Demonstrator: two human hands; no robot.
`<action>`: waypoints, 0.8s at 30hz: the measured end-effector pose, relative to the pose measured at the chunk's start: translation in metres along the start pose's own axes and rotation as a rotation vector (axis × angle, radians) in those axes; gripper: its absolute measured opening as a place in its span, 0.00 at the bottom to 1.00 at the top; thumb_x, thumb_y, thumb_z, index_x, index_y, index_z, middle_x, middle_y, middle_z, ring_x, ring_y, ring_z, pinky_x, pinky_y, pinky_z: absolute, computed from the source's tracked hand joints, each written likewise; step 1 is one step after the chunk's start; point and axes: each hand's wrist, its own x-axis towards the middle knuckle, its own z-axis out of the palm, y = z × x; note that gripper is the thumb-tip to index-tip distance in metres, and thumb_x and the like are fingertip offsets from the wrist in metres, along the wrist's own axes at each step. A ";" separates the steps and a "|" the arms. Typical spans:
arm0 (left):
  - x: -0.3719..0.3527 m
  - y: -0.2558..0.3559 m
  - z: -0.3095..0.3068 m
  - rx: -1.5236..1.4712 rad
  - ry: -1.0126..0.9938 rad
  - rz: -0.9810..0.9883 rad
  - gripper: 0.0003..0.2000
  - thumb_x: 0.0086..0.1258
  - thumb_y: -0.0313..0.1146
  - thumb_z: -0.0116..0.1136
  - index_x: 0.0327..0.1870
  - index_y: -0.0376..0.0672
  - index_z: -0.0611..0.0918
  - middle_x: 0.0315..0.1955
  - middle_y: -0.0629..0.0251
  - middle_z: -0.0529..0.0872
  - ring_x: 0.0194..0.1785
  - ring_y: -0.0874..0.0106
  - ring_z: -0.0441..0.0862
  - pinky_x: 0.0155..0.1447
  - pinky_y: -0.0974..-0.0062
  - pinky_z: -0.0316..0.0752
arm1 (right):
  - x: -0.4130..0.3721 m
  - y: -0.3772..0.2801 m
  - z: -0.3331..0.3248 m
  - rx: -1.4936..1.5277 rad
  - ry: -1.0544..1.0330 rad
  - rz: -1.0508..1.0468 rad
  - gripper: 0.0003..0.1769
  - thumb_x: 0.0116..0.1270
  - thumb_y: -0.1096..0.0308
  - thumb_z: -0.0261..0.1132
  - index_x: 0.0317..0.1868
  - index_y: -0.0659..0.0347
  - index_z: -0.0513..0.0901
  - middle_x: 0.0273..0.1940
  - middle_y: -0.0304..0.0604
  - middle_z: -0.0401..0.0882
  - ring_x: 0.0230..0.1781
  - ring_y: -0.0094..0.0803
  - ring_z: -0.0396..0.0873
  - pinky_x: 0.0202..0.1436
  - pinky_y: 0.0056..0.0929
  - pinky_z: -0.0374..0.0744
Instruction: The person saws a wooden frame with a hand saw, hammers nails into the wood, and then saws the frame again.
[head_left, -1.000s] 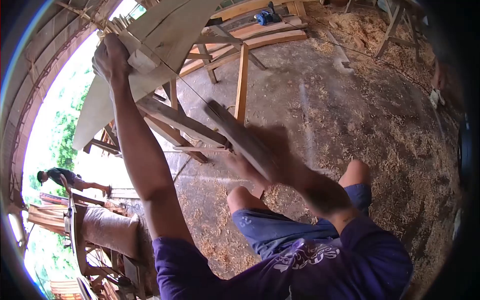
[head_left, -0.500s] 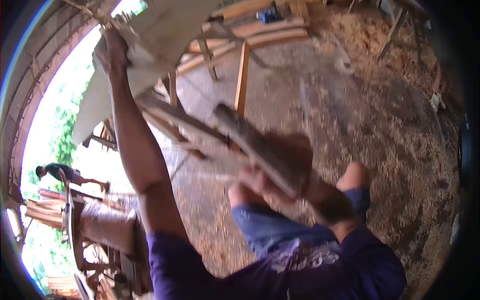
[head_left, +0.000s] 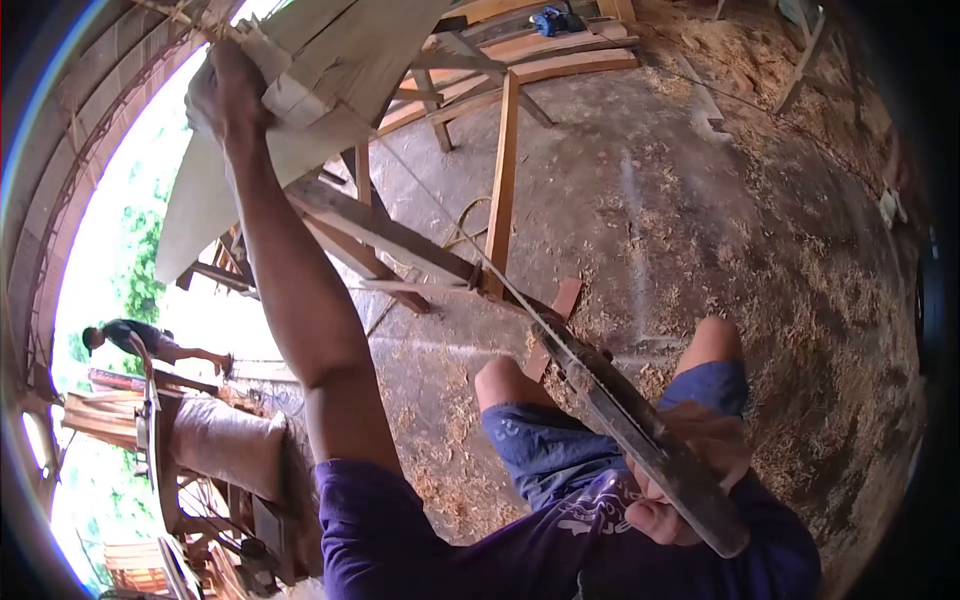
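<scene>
My left hand (head_left: 228, 95) is at the upper left, its fingers closed at the edge of a wide pale wooden board (head_left: 300, 140). Low on the right, my right hand (head_left: 665, 500) is wrapped round a long dark wooden tool (head_left: 640, 440), held slanting in front of my thighs. A thin, straight pale line (head_left: 450, 215) runs along this tool and on up to the board; I cannot tell whether it is a cord or a narrow blade seen edge-on. Below the board stands a support of wooden beams (head_left: 385, 245).
An upright timber (head_left: 503, 180) rises beyond the tool. Stacked planks (head_left: 560, 65) with a blue power tool (head_left: 555, 20) lie at the back. Wood shavings (head_left: 800, 350) cover much of the floor. On the left, a person (head_left: 135, 340) is near a wooden structure (head_left: 225, 445).
My right hand has drawn the wooden tool down and right, closer to my body. The thin line reaching up to the board now shows. My left hand stays at the board.
</scene>
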 end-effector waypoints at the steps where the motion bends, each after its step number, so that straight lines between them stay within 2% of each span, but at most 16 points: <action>1: 0.001 -0.003 0.001 -0.021 0.004 0.015 0.25 0.64 0.52 0.51 0.27 0.33 0.82 0.20 0.54 0.82 0.28 0.64 0.76 0.41 0.62 0.71 | -0.002 0.002 -0.003 -0.004 -0.016 -0.059 0.14 0.48 0.71 0.72 0.22 0.63 0.72 0.17 0.40 0.72 0.13 0.28 0.71 0.15 0.27 0.68; 2: 0.003 -0.003 0.000 0.024 0.002 0.005 0.26 0.63 0.54 0.50 0.23 0.33 0.80 0.18 0.53 0.80 0.26 0.63 0.74 0.39 0.62 0.71 | -0.003 0.002 -0.005 -0.009 -0.028 -0.125 0.14 0.49 0.71 0.72 0.22 0.62 0.72 0.17 0.40 0.72 0.13 0.28 0.71 0.15 0.27 0.68; 3: 0.004 -0.004 -0.001 0.032 0.000 0.056 0.27 0.62 0.55 0.50 0.23 0.33 0.80 0.19 0.53 0.81 0.26 0.62 0.75 0.38 0.61 0.71 | 0.000 -0.002 -0.004 -0.066 0.025 -0.036 0.14 0.52 0.70 0.71 0.22 0.62 0.72 0.17 0.39 0.72 0.12 0.27 0.70 0.15 0.26 0.68; 4: 0.005 -0.005 -0.002 0.033 -0.002 0.106 0.27 0.61 0.55 0.50 0.22 0.33 0.80 0.20 0.52 0.81 0.26 0.61 0.76 0.37 0.60 0.72 | 0.004 -0.001 -0.006 -0.117 0.077 -0.072 0.13 0.53 0.70 0.71 0.23 0.62 0.72 0.17 0.39 0.73 0.13 0.27 0.71 0.16 0.26 0.69; 6: 0.005 -0.002 -0.003 0.025 -0.021 0.049 0.25 0.61 0.54 0.52 0.24 0.34 0.81 0.22 0.52 0.81 0.28 0.59 0.78 0.37 0.58 0.73 | 0.017 -0.008 -0.019 -0.155 -0.125 -0.006 0.15 0.52 0.69 0.73 0.21 0.62 0.72 0.17 0.39 0.74 0.13 0.27 0.72 0.16 0.27 0.70; 8: 0.017 -0.024 0.004 0.025 -0.061 0.005 0.23 0.61 0.52 0.55 0.26 0.35 0.81 0.23 0.52 0.82 0.29 0.56 0.80 0.38 0.56 0.74 | 0.016 -0.005 -0.014 -0.153 -0.077 -0.025 0.15 0.52 0.69 0.74 0.21 0.63 0.73 0.18 0.41 0.75 0.14 0.29 0.73 0.18 0.27 0.72; 10: 0.044 -0.071 0.020 0.036 -0.046 0.328 0.17 0.59 0.45 0.61 0.33 0.37 0.82 0.25 0.50 0.82 0.32 0.51 0.82 0.37 0.54 0.75 | 0.001 0.004 -0.010 -0.127 -0.007 -0.022 0.15 0.51 0.69 0.75 0.21 0.64 0.74 0.19 0.42 0.76 0.15 0.30 0.75 0.19 0.28 0.74; 11: 0.038 -0.053 0.010 0.195 -0.074 0.291 0.13 0.58 0.40 0.64 0.36 0.38 0.82 0.22 0.50 0.81 0.32 0.50 0.82 0.38 0.55 0.76 | -0.008 0.011 -0.009 -0.064 0.012 -0.067 0.15 0.52 0.68 0.75 0.22 0.65 0.75 0.20 0.43 0.77 0.16 0.32 0.76 0.20 0.29 0.76; 12: 0.046 -0.067 0.013 0.132 -0.083 0.334 0.15 0.61 0.43 0.60 0.35 0.38 0.84 0.24 0.51 0.84 0.30 0.56 0.82 0.38 0.58 0.75 | -0.014 0.017 -0.011 -0.010 0.017 -0.117 0.16 0.53 0.68 0.76 0.22 0.67 0.76 0.21 0.45 0.78 0.17 0.35 0.78 0.22 0.31 0.78; 14: 0.017 -0.003 -0.001 0.115 0.016 -0.081 0.20 0.64 0.47 0.53 0.37 0.37 0.87 0.26 0.53 0.87 0.30 0.63 0.82 0.37 0.62 0.75 | -0.025 0.031 -0.019 -0.014 -0.030 -0.119 0.16 0.56 0.66 0.75 0.25 0.69 0.78 0.23 0.48 0.79 0.20 0.38 0.80 0.25 0.33 0.80; 15: 0.017 -0.009 -0.001 0.118 0.010 -0.081 0.20 0.64 0.47 0.53 0.37 0.37 0.87 0.26 0.53 0.87 0.30 0.63 0.82 0.37 0.62 0.75 | -0.030 0.041 -0.017 0.005 -0.026 -0.138 0.16 0.57 0.66 0.75 0.25 0.70 0.77 0.24 0.48 0.79 0.21 0.38 0.80 0.25 0.34 0.80; 16: 0.022 -0.017 0.001 0.021 0.022 -0.014 0.22 0.62 0.50 0.51 0.30 0.35 0.85 0.22 0.56 0.85 0.28 0.65 0.79 0.37 0.61 0.72 | -0.029 0.048 -0.016 0.023 -0.020 -0.161 0.17 0.57 0.67 0.75 0.25 0.70 0.77 0.24 0.49 0.79 0.22 0.39 0.80 0.26 0.35 0.81; 17: 0.025 -0.022 0.004 -0.078 0.032 0.053 0.26 0.61 0.52 0.49 0.24 0.33 0.84 0.18 0.60 0.83 0.26 0.67 0.76 0.38 0.61 0.69 | -0.024 0.052 -0.020 -0.103 -0.063 -0.189 0.12 0.56 0.72 0.73 0.26 0.69 0.77 0.25 0.47 0.78 0.23 0.38 0.80 0.27 0.35 0.79; 18: 0.020 -0.018 0.004 -0.075 0.021 0.054 0.26 0.61 0.52 0.49 0.24 0.33 0.84 0.18 0.60 0.83 0.26 0.67 0.76 0.38 0.61 0.69 | -0.020 0.060 -0.018 -0.101 -0.054 -0.182 0.12 0.56 0.72 0.73 0.26 0.69 0.77 0.25 0.47 0.78 0.23 0.38 0.80 0.27 0.35 0.79; 20: 0.012 0.000 -0.001 -0.047 0.000 -0.094 0.24 0.65 0.49 0.48 0.36 0.34 0.88 0.26 0.57 0.87 0.32 0.68 0.81 0.38 0.64 0.74 | -0.008 0.085 -0.008 -0.146 -0.023 -0.173 0.11 0.54 0.73 0.72 0.26 0.65 0.76 0.24 0.45 0.77 0.23 0.34 0.80 0.26 0.33 0.77; 24: 0.024 -0.016 -0.001 0.001 -0.037 0.003 0.25 0.65 0.49 0.48 0.34 0.33 0.88 0.27 0.58 0.88 0.31 0.69 0.81 0.37 0.66 0.73 | 0.050 0.144 0.021 -0.141 0.031 -0.228 0.12 0.53 0.67 0.73 0.26 0.58 0.76 0.21 0.37 0.73 0.19 0.30 0.75 0.20 0.30 0.70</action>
